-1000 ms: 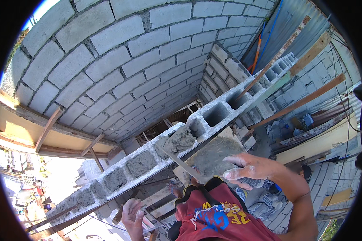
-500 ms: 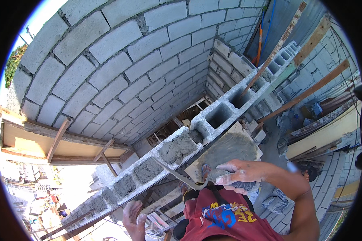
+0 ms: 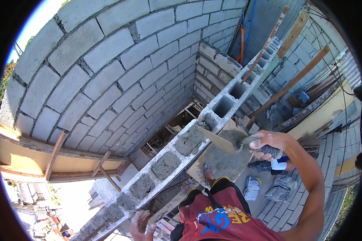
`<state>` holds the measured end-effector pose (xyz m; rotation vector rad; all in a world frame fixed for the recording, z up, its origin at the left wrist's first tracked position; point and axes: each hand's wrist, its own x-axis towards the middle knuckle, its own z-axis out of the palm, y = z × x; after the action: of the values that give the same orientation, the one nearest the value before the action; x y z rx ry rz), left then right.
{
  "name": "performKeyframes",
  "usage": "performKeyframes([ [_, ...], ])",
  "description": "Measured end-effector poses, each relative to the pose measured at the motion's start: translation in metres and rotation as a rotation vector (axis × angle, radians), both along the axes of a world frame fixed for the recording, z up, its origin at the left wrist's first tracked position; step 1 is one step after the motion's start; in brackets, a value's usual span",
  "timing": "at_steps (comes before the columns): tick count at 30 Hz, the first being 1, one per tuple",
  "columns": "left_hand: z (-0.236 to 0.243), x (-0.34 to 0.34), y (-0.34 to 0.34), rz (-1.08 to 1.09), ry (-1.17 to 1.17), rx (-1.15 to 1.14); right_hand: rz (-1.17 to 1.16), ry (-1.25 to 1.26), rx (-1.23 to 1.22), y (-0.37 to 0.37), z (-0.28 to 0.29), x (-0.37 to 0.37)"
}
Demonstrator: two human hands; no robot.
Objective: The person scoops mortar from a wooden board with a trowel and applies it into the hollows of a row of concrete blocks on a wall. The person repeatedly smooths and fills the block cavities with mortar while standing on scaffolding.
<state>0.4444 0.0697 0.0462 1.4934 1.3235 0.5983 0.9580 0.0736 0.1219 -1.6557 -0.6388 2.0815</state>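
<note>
My right hand (image 3: 272,141) is wrapped round the handle of a trowel (image 3: 217,139). The trowel's blade points left, its tip over the top of a hollow-block wall (image 3: 200,153). Beneath and beside that tip, grey mortar (image 3: 190,141) fills a block cavity. More mortar-filled cavities run down the wall to the lower left, while cavities farther up to the right are hollow. My left hand (image 3: 140,228) is beside the near side of the wall at the lower edge, fingers apart and loosely bent, holding nothing.
A mortar-smeared board (image 3: 229,162) lies below the wall near my feet. A rusty bar (image 3: 265,46) rises slanting from a hollow cavity. Tall block walls (image 3: 108,72) stand beyond. Wooden framing (image 3: 56,154) is at left. Bags (image 3: 252,188) and a person in dark clothing (image 3: 283,164) are below right.
My right hand has moved up and right with the trowel, whose blade now shows its broad face. The view has shifted. My left hand stays low beside the wall, still empty.
</note>
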Motion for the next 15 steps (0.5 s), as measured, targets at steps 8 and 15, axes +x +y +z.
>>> performKeyframes([
  [8,0.012,-0.025,-0.006,-0.005,0.062,0.024,0.223,-0.119,-0.007,0.008,-0.021,0.008],
  [15,0.009,-0.008,-0.016,0.058,-0.106,-0.043,0.092,-0.049,-0.011,0.011,0.004,-0.030],
])
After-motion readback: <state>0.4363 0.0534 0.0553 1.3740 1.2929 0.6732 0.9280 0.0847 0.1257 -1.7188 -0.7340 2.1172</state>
